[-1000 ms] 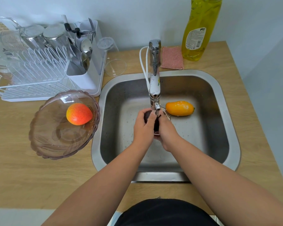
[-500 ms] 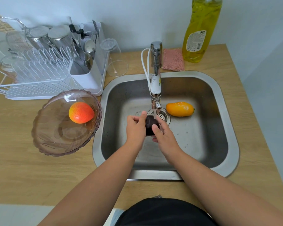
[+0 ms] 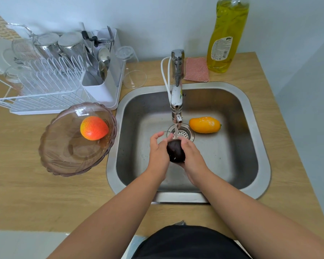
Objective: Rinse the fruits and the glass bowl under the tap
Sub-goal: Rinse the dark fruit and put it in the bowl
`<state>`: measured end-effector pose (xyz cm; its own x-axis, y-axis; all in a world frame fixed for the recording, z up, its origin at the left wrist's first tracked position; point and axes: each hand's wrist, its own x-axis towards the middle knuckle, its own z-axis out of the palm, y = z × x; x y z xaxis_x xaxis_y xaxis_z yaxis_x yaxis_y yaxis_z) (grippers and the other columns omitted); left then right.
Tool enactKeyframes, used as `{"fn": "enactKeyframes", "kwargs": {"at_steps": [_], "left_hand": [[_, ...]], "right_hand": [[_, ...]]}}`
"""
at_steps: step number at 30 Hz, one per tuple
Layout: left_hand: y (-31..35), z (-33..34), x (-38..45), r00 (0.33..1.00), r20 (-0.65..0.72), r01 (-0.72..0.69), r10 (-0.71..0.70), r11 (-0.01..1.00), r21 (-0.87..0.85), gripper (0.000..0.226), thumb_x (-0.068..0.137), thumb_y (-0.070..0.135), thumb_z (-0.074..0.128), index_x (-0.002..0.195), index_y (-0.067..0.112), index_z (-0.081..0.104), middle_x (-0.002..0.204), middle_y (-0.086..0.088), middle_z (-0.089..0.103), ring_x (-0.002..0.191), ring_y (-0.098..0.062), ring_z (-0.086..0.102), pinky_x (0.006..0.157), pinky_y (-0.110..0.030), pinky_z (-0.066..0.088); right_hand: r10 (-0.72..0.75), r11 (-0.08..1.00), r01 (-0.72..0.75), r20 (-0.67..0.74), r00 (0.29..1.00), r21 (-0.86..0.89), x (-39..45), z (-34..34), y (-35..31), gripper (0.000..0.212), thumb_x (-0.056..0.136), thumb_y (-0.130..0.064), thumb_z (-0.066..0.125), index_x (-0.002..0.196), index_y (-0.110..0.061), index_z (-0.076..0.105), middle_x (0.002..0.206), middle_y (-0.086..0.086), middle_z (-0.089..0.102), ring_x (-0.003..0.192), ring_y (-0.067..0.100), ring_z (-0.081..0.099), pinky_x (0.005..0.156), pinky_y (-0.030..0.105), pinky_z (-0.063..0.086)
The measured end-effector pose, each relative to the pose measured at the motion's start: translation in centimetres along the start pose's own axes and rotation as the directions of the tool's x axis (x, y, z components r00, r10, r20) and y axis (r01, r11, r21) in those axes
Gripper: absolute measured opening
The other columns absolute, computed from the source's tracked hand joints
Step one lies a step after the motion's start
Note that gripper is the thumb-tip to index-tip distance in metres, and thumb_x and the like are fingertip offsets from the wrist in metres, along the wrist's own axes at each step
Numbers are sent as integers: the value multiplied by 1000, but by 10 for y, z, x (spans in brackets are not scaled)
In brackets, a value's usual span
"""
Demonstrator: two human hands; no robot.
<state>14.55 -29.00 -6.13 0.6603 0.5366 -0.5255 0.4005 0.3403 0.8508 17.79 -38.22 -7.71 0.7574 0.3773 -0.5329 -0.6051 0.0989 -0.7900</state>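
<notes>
A dark purple fruit sits between my two hands under the running tap, over the steel sink. My right hand cups and grips it from the right and below. My left hand touches its left side, fingers partly lifted. A thin stream of water falls onto the fruit's top. A yellow-orange mango lies in the sink right of the drain. The tinted glass bowl stands on the counter to the left, holding a red-orange fruit.
A white dish rack with cups, glasses and cutlery fills the back left. A clear glass lies beside it. A pink sponge cloth and a yellow dish soap bottle stand behind the sink. The wooden counter surrounds the sink.
Both hands have drawn back toward me and lower under the tap, and the dark fruit has turned so more of it shows. The left fingers have loosened from it.
</notes>
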Motion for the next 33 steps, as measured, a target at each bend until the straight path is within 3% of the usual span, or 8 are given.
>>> {"fn": "enactKeyframes", "kwargs": {"at_steps": [2, 5, 9, 13, 17, 20, 26, 33], "left_hand": [[3, -4, 0, 1000, -6, 7, -7, 1000, -2, 7, 102, 27, 54, 102, 30, 59, 116, -12, 68, 102, -22, 64, 95, -46, 54], [-1, -13, -3, 999, 32, 17, -17, 1000, 16, 25, 107, 25, 43, 100, 22, 67, 110, -7, 68, 98, -20, 63, 84, -38, 56], [-2, -26, -7, 996, 63, 59, -60, 998, 20, 29, 105, 14, 42, 108, 20, 70, 114, -10, 70, 102, -23, 66, 83, -33, 57], [0, -38, -13, 991, 125, 50, -55, 998, 42, 45, 95, -4, 40, 120, 21, 66, 121, -6, 68, 108, -21, 63, 83, -31, 57], [-4, -46, -22, 978, 202, -73, 47, 990, 122, 53, 91, -5, 50, 128, 30, 62, 132, 5, 60, 109, -18, 62, 93, -39, 56], [-7, -47, -26, 960, 261, -161, 106, 967, 199, 62, 88, -4, 62, 139, 31, 53, 134, 10, 57, 106, -15, 66, 92, -29, 56], [-11, -48, -24, 949, 286, -208, 130, 943, 260, 70, 81, 8, 81, 137, 35, 49, 132, 9, 55, 114, -12, 63, 84, -17, 54], [-13, -49, -22, 951, 270, -220, 150, 943, 251, 68, 78, 8, 85, 131, 37, 53, 130, 11, 55, 115, -13, 62, 86, -21, 56]], "right_hand": [[2, 1000, -3, 15, 1000, 21, 2, -4, 1, 31, 105, -26, 37, 129, -20, 55, 126, 6, 58, 115, 22, 59, 93, 46, 54], [90, 991, -93, 30, 995, 96, 3, -5, 2, 32, 104, -26, 38, 130, -21, 56, 127, 6, 57, 117, 26, 58, 91, 44, 54], [163, 973, -172, 69, 984, 151, 3, -4, 2, 27, 104, -28, 38, 109, -18, 62, 112, 9, 62, 100, 25, 62, 90, 44, 51], [185, 966, -200, 107, 977, 162, 5, -6, 5, 43, 99, -19, 33, 140, -19, 47, 138, 17, 48, 106, 35, 60, 90, 47, 52], [188, 970, -206, 138, 972, 132, 6, -10, 5, 51, 96, -16, 31, 146, -18, 42, 142, 18, 47, 105, 36, 63, 92, 49, 53], [188, 974, -203, 135, 973, 102, 6, -11, 6, 51, 95, -16, 31, 143, -18, 46, 141, 19, 48, 112, 38, 60, 88, 47, 55], [180, 982, -185, 125, 976, 33, 4, -9, 5, 50, 95, -16, 33, 143, -19, 47, 139, 18, 51, 108, 36, 63, 70, 37, 58], [162, 986, -167, 179, 970, 11, 3, -11, 3, 47, 97, -13, 34, 141, -22, 47, 132, 15, 56, 104, 30, 63, 73, 36, 56]]}}
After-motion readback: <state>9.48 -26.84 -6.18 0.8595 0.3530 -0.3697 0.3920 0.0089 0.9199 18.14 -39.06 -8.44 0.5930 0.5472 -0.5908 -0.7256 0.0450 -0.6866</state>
